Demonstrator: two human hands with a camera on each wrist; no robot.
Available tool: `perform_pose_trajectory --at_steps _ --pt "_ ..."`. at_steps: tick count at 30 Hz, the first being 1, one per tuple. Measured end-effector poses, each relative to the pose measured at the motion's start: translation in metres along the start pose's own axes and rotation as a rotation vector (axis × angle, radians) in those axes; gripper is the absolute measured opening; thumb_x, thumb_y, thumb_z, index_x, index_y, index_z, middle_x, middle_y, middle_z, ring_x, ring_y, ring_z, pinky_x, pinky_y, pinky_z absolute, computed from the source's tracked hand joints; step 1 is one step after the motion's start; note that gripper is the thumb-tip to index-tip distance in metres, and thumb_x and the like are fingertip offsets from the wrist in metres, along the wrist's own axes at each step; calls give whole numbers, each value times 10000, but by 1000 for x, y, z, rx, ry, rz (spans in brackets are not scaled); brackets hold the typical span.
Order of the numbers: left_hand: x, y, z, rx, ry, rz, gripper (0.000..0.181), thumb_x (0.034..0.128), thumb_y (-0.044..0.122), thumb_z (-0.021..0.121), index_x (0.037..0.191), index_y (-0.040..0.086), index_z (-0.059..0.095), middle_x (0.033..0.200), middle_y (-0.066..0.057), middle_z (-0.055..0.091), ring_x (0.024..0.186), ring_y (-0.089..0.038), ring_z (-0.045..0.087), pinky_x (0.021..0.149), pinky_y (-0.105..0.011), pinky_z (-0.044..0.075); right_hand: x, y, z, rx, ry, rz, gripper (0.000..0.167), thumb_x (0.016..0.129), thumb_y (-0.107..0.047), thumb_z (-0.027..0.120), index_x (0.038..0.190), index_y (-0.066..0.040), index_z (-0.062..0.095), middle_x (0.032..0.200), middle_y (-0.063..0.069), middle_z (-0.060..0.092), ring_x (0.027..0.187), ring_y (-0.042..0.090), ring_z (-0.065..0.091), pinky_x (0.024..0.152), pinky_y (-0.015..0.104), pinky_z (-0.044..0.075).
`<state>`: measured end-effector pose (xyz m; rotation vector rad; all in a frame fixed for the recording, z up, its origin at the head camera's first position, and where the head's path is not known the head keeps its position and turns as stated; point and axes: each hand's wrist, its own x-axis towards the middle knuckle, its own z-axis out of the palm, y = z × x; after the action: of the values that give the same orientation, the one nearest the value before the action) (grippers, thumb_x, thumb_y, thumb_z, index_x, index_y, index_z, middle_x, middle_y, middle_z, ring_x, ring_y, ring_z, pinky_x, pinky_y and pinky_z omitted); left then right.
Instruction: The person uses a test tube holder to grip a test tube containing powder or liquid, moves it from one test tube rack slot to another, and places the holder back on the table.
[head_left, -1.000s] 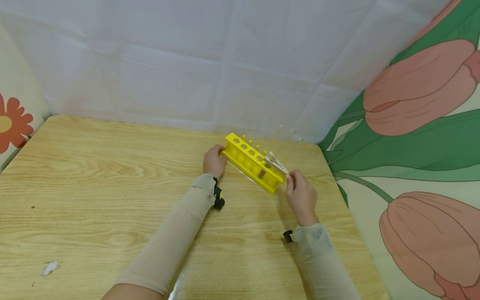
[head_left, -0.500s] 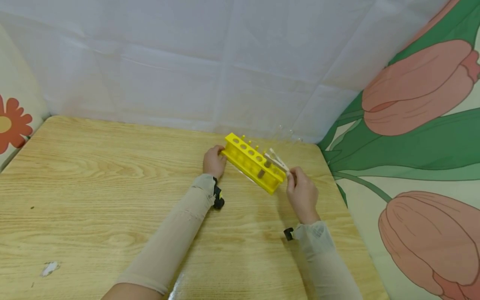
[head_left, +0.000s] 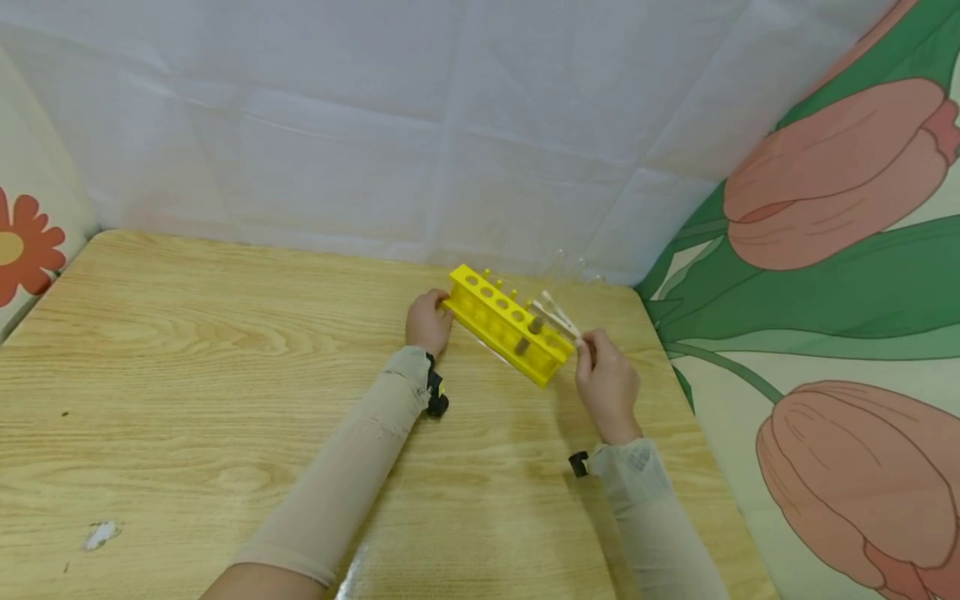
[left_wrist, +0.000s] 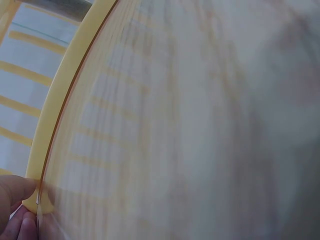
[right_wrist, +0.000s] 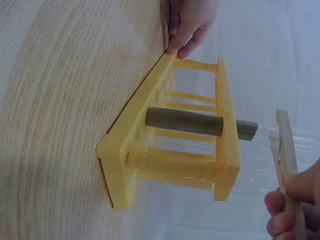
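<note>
A yellow test tube rack [head_left: 501, 325] stands diagonally on the wooden table. My left hand [head_left: 429, 323] pinches the far-left end of its base between thumb and fingers, also visible in the left wrist view. With the thumb and curled fingers of my right hand [head_left: 607, 387] I hold a wooden clothespin [right_wrist: 286, 150], squeezed so its tips stand apart. The tips are beside the top of a clear test tube whose dark grey-brown, stick-like content [right_wrist: 185, 121] runs through the rack's right part. Whether the clothespin touches the glass, I cannot tell.
Faint clear glass tubes rise behind the rack's right end, near the white cloth [head_left: 337, 150] at the table's back edge. A flowered cloth [head_left: 840, 317] hangs along the right side. Bare wooden tabletop [head_left: 225, 375] stretches left of the rack.
My right hand has shifted slightly up and to the right, and the clothespin's tips have moved up with it. The left hand and the rack look almost unmoved.
</note>
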<state>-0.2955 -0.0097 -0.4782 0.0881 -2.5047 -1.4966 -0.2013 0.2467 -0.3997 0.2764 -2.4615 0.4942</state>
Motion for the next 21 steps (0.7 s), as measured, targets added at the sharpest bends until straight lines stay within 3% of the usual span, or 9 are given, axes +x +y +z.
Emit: perform_pose_trajectory --at_steps 21 --pt "1 -3 1 3 -17 -19 314 970 44 648 1275 -29 635 1241 -214 650 1178 -360 598 1046 -436 475 6 -4 -7 31 33 3 125 989 -106 635 980 15 663 729 159 672 544 298 583 439 432 427"
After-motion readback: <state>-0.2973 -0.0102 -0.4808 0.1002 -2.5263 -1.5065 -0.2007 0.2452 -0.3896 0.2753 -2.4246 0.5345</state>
